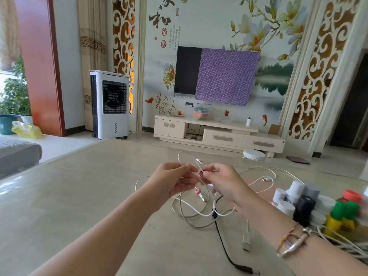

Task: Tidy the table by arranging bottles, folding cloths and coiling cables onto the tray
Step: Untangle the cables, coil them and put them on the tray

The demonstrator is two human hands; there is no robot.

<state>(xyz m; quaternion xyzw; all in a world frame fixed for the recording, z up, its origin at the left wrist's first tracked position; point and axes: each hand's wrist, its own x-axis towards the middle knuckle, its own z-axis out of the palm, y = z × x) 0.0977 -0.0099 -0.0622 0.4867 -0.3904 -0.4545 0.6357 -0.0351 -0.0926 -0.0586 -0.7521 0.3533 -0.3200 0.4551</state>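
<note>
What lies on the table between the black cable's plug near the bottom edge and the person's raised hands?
Head view: a tangle of white cables, including a grey USB plug, beneath both hands.

White cables (pixel 199 212) lie tangled on the table, one loop lifted and pinched between both hands, a black cable (pixel 225 248) trailing nearer — capped bottles (pixel 310 204) cluster upright at the right.

white cables (pixel 191 208), one black cable (pixel 225 248), beige table (pixel 89 196), green, red and white bottle caps (pixel 346 208)
</note>
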